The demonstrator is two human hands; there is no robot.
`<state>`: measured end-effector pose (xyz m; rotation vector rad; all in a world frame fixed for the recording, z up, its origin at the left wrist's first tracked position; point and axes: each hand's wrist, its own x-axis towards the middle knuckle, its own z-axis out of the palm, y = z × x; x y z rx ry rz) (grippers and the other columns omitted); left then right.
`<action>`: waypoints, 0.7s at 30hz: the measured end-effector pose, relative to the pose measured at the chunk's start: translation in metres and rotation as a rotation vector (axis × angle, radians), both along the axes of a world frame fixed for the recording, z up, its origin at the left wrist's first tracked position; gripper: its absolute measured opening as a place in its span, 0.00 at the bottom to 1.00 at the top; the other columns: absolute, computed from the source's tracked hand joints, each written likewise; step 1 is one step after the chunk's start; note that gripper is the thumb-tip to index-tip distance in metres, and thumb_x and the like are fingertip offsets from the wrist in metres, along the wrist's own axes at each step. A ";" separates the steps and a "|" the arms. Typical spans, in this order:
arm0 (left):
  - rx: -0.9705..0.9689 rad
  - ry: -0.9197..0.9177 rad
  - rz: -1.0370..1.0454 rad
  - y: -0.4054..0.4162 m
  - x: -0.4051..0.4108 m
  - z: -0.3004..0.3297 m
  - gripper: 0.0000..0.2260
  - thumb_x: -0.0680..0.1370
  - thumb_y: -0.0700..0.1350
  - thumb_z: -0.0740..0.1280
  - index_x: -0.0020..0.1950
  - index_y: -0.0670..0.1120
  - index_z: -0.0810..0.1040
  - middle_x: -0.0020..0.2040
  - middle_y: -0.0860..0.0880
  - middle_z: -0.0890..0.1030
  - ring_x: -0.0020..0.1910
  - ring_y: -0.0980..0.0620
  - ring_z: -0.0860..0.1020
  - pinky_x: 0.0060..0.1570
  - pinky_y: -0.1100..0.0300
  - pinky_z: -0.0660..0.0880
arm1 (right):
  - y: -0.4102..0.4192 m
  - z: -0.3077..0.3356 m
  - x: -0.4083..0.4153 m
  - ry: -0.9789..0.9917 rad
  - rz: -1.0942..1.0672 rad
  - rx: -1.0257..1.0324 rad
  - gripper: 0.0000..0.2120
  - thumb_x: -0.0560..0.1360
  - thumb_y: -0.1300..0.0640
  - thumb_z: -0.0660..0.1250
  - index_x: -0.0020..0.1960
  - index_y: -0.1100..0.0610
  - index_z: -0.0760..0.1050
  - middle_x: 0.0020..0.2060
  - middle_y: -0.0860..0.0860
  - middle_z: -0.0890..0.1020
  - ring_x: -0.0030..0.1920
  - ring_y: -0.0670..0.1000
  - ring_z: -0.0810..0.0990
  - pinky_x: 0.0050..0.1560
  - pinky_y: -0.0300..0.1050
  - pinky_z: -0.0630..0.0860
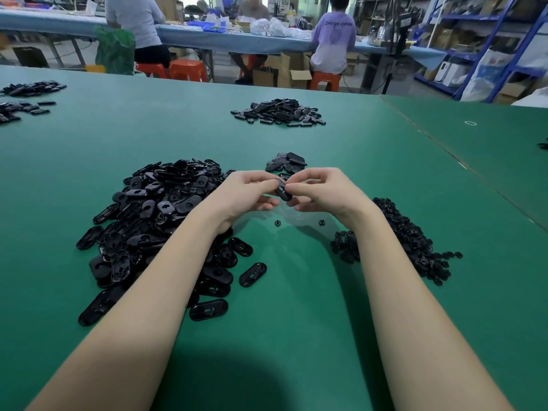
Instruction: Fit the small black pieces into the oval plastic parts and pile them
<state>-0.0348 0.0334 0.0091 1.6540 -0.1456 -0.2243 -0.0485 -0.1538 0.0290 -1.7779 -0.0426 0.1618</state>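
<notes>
A single oval plastic part (283,189) is held above the green table (296,307), pinched from both sides: the left hand (252,192) grasps its left edge with curled fingers and thumb, and the right hand (321,189) grasps its right edge in the same manner. Whether a small black piece is already seated in it cannot be told. Two loose small black pieces (277,223) are seen on the table just below the hands. A large heap of oval parts (154,221) is spread beneath and beside the left forearm, and a heap of small black pieces (409,241) lies beside the right forearm. A small pile of oval parts (287,163) is placed just beyond the hands, and a further pile (280,112) lies well behind it. Seated people (333,40) are visible at a far bench.
</notes>
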 end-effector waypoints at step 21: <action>-0.247 0.082 0.223 -0.004 -0.004 0.002 0.07 0.80 0.32 0.66 0.47 0.40 0.82 0.50 0.37 0.84 0.41 0.49 0.86 0.45 0.64 0.82 | -0.004 -0.004 0.003 -0.052 0.095 -0.627 0.01 0.72 0.51 0.76 0.42 0.47 0.86 0.35 0.43 0.86 0.30 0.43 0.79 0.33 0.33 0.74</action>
